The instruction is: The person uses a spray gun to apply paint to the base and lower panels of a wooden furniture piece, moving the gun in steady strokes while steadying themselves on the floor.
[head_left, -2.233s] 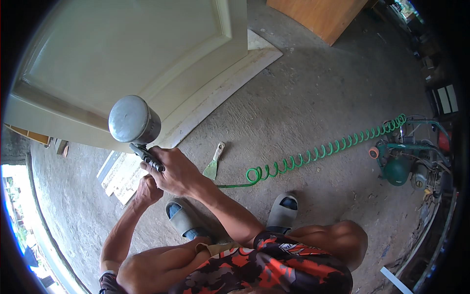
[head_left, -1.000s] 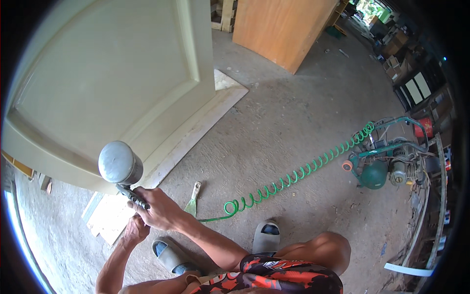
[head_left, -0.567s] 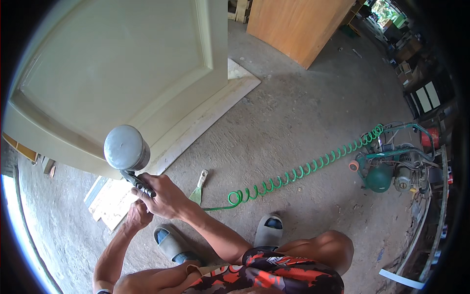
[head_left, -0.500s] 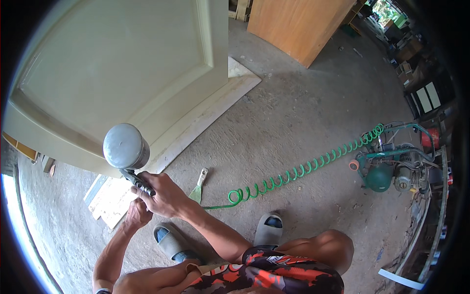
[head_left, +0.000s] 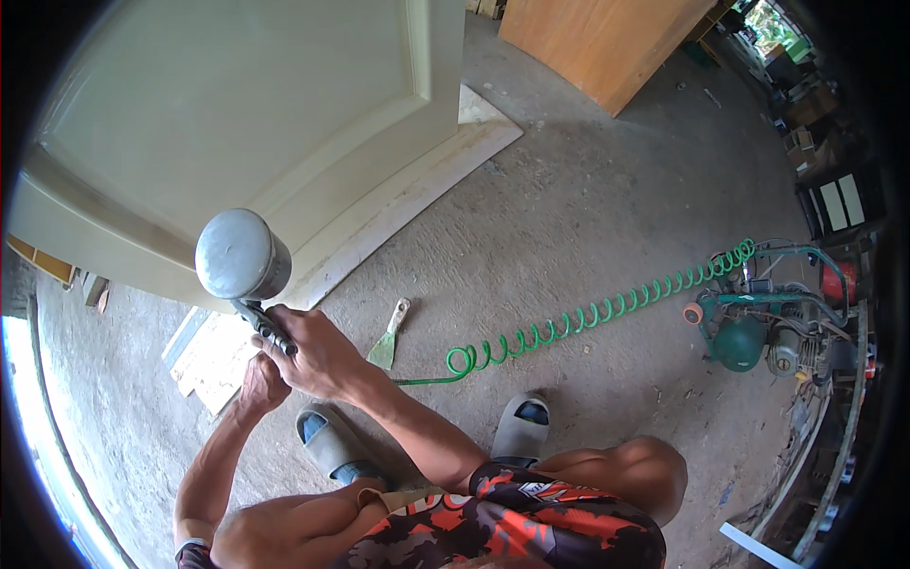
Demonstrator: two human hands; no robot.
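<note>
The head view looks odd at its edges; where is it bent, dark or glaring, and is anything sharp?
In the head view, the corners go black and the lower edge of the pale door bows; at the head view's far left, a bright strip burns out; left of centre in the head view, the metal cup looks fairly sharp.

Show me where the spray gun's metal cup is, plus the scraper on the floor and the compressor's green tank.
Metal cup (head_left: 238,253): head view, on its round top.
Scraper (head_left: 391,333): head view, where blade and handle meet.
Green tank (head_left: 739,343): head view, middle of its rounded side.
</note>
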